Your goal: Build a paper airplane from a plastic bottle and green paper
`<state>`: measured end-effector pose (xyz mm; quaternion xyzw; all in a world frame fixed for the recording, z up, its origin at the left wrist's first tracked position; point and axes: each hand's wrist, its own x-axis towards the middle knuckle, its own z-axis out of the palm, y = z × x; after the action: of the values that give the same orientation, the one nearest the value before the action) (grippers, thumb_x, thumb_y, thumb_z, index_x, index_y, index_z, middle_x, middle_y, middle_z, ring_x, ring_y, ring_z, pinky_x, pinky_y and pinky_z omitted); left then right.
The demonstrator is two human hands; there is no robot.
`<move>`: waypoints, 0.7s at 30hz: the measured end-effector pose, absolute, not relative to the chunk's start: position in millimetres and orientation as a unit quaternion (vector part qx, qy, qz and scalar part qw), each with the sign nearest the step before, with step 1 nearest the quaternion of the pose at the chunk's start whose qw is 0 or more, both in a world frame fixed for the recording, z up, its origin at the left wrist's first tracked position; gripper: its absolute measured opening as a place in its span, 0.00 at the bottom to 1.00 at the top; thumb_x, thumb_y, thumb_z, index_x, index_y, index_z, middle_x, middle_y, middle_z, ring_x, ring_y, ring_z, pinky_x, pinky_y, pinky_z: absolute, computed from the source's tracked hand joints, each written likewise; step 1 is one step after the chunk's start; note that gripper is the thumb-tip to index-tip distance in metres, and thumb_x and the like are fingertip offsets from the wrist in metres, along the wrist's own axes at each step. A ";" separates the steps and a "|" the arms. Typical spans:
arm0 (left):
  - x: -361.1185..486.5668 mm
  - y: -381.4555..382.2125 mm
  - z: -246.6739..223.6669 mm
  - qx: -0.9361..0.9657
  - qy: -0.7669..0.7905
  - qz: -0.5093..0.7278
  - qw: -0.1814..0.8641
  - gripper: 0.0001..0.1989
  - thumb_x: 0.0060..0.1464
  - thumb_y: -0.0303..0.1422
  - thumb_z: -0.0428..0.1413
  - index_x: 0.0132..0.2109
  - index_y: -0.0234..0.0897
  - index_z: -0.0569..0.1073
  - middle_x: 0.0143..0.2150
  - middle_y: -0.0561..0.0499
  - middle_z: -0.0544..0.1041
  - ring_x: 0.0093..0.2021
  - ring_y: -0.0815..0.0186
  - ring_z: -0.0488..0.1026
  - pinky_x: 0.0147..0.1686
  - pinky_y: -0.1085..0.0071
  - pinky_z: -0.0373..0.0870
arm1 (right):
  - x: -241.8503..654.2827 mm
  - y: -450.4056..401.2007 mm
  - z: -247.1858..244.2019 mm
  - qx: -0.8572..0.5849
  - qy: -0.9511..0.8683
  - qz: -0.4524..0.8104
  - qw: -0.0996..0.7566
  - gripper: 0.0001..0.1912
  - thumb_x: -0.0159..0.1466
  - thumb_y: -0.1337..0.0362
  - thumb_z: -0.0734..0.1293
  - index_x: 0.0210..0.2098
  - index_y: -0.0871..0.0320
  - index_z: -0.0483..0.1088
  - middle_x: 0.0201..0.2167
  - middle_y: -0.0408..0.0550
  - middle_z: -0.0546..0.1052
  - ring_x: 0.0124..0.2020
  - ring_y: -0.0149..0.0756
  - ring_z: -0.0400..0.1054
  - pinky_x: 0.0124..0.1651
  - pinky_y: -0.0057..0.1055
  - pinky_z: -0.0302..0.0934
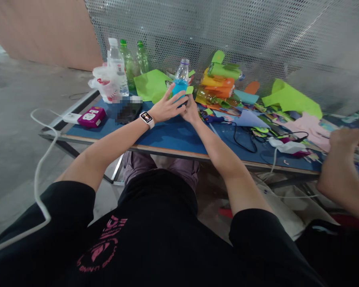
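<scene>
A clear plastic bottle [183,72] with a purple-rimmed cap stands upright, tilted slightly, in front of me. Its middle is blue [180,86]; whether this is a wrap or contents I cannot tell. My left hand [169,105], with a white smartwatch [146,117] at the wrist, lies against the bottle's front left, thumb up along its side and fingers across its lower part. At the lower right, my right hand [191,109] is closed around the base, its fingertips partly hidden. A small bright green paper piece [190,90] shows just above the right hand.
Left on the blue table [164,139] stand several bottles [141,57], a plastic-wrapped cup [107,85] and a purple box [91,117]. To the right lie a paper-wrapped bottle [224,71], a glue gun [214,118], cables and paper scraps. Another person's arm [344,171] reaches in at right.
</scene>
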<state>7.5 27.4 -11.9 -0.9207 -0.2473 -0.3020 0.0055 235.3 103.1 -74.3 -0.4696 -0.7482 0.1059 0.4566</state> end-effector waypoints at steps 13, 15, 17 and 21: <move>7.1 38.3 -19.9 -0.916 -0.243 -0.320 -0.006 0.13 0.80 0.36 0.59 0.63 0.43 0.84 0.82 0.37 0.81 0.94 0.29 0.64 0.92 0.10 0.32 | 241.0 100.4 -63.2 -0.500 -0.750 0.114 0.418 0.47 0.66 0.19 0.79 0.62 0.48 0.69 0.58 0.62 0.86 0.61 0.69 0.84 0.72 0.71 0.79; 7.0 43.6 -25.3 -0.920 -0.227 -0.320 0.021 0.14 0.80 0.33 0.58 0.64 0.41 0.84 0.82 0.35 0.82 0.94 0.30 0.64 0.92 0.09 0.32 | 241.1 96.6 -59.9 -0.500 -0.760 0.109 0.401 0.48 0.68 0.19 0.78 0.65 0.50 0.70 0.61 0.64 0.86 0.62 0.70 0.84 0.73 0.70 0.79; 7.2 47.3 -29.5 -0.924 -0.214 -0.312 0.054 0.15 0.79 0.29 0.56 0.63 0.39 0.85 0.83 0.34 0.81 0.94 0.32 0.64 0.92 0.10 0.32 | 240.8 91.8 -55.3 -0.503 -0.772 0.098 0.377 0.49 0.70 0.20 0.77 0.69 0.52 0.70 0.65 0.67 0.86 0.65 0.71 0.83 0.74 0.68 0.79; 8.6 45.2 -30.9 -0.927 -0.201 -0.301 0.102 0.18 0.74 0.25 0.59 0.63 0.40 0.87 0.83 0.34 0.81 0.93 0.36 0.66 0.93 0.12 0.34 | 242.9 84.2 -44.7 -0.489 -0.811 0.049 0.318 0.49 0.73 0.27 0.78 0.78 0.52 0.69 0.71 0.67 0.84 0.69 0.70 0.82 0.76 0.66 0.80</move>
<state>8.6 45.2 -30.9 -0.9267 -0.2010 -0.3008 0.1020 242.9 84.2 -44.7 -0.4888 -0.8109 0.0492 0.3181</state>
